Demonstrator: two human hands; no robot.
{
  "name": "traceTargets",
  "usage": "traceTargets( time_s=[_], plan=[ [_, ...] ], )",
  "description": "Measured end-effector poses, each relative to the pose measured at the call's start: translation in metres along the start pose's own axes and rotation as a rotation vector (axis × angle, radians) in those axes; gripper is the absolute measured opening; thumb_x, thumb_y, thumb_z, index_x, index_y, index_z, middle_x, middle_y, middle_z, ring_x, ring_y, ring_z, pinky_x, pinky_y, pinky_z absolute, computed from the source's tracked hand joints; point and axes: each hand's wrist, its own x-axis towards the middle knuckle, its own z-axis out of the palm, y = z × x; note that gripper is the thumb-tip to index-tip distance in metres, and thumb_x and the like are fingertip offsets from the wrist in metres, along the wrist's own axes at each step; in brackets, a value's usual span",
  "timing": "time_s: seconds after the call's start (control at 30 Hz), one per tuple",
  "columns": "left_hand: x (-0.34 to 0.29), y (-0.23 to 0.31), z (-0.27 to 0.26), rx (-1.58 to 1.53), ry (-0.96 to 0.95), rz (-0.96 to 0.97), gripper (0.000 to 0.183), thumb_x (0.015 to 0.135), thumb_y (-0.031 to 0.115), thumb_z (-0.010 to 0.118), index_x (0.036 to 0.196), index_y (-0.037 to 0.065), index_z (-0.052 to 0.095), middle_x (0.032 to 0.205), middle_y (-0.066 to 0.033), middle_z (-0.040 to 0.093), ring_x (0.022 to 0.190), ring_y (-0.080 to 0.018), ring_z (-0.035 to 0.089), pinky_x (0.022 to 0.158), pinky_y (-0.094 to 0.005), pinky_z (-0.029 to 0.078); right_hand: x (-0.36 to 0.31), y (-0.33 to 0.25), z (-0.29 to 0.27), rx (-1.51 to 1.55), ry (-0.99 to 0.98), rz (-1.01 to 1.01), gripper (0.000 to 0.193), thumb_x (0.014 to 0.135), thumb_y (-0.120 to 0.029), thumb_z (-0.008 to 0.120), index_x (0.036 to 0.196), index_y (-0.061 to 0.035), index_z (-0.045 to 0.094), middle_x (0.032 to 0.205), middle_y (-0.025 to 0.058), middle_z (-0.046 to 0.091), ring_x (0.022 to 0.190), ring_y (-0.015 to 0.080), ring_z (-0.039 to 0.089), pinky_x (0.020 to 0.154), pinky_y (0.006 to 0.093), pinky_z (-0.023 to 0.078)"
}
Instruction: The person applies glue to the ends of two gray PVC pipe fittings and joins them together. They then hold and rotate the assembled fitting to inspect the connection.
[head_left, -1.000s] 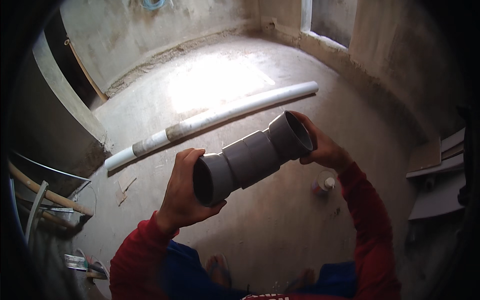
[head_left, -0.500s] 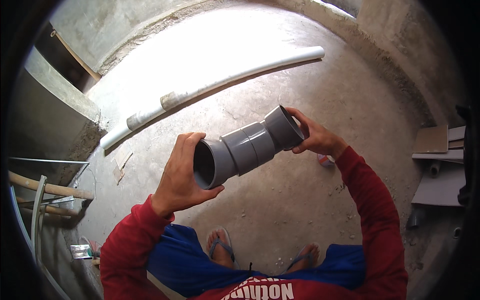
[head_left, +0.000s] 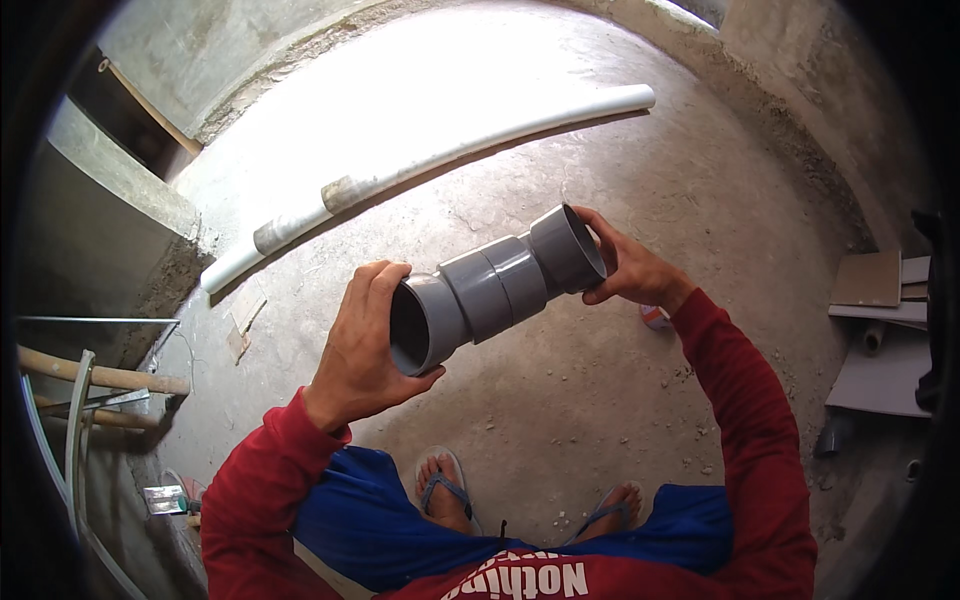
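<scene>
Here it's red sleeves (head_left: 755, 440) right behind left hand (head_left: 358, 340) and right hand (head_left: 640, 272), both bare; white lettering (head_left: 520, 583) on the top (head_left: 665, 572); below the hands, blue bottoms (head_left: 375, 525), grey-blue flip-flops (head_left: 452, 488)!

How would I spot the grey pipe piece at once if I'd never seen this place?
Find the concrete floor, then the two red sleeves reaching over it. Between the left hand and the right hand, one at each end, is the grey pipe piece. Unlike the long white pipe lying beyond, it is short, stepped and held off the floor, with wide open ends.
</scene>
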Motion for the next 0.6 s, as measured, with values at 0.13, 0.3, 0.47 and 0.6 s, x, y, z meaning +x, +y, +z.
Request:
traceTargets(
  time_s=[0.13,0.3,0.47,0.6],
  plan=[
    [0.0000,-0.0010,0.0004,0.009,0.000,0.005,0.105,0.052,0.012,0.096,0.141,0.004,0.041,0.129,-0.0207,0.049,0.118,-0.0390,0.054,0.101,-0.0454,0.049,0.0002,-0.0014,0.0008,-0.022,0.011,-0.003,0.116,0.066,0.009,0.079,0.162,-0.0145,0.019,0.138,0.0133,0.051,0.129,0.0277,0.055,0.108,0.0413,0.052],
    [-0.0008,-0.0015,0.0008,0.013,-0.002,0.008,0.106,0.052,0.012,0.096,0.141,0.003,0.041,0.129,-0.0208,0.049,0.118,-0.0391,0.054,0.101,-0.0455,0.048,0.0010,-0.0032,0.0008,-0.025,0.006,0.004,0.116,0.066,0.009,0.080,0.162,-0.0140,0.020,0.138,0.0135,0.052,0.130,0.0278,0.054,0.108,0.0412,0.051],
    [-0.0009,-0.0018,0.0006,0.009,0.000,0.005,0.105,0.052,0.011,0.095,0.141,0.003,0.041,0.128,-0.0210,0.049,0.117,-0.0390,0.054,0.101,-0.0447,0.048,0.0009,-0.0015,-0.0002,0.002,-0.010,-0.023,0.117,0.065,0.004,0.086,0.161,-0.0113,0.021,0.141,0.0142,0.051,0.131,0.0281,0.054,0.109,0.0407,0.051],
    [-0.0002,-0.0015,0.0001,-0.012,0.016,0.008,0.101,0.057,0.015,0.092,0.142,0.001,0.039,0.130,-0.0230,0.047,0.119,-0.0399,0.052,0.103,-0.0447,0.046,0.0015,-0.0033,0.0030,-0.011,-0.004,-0.067,0.119,0.065,-0.011,0.094,0.160,-0.0082,0.021,0.142,0.0149,0.049,0.131,0.0290,0.054,0.110,0.0406,0.050]
  ],
)
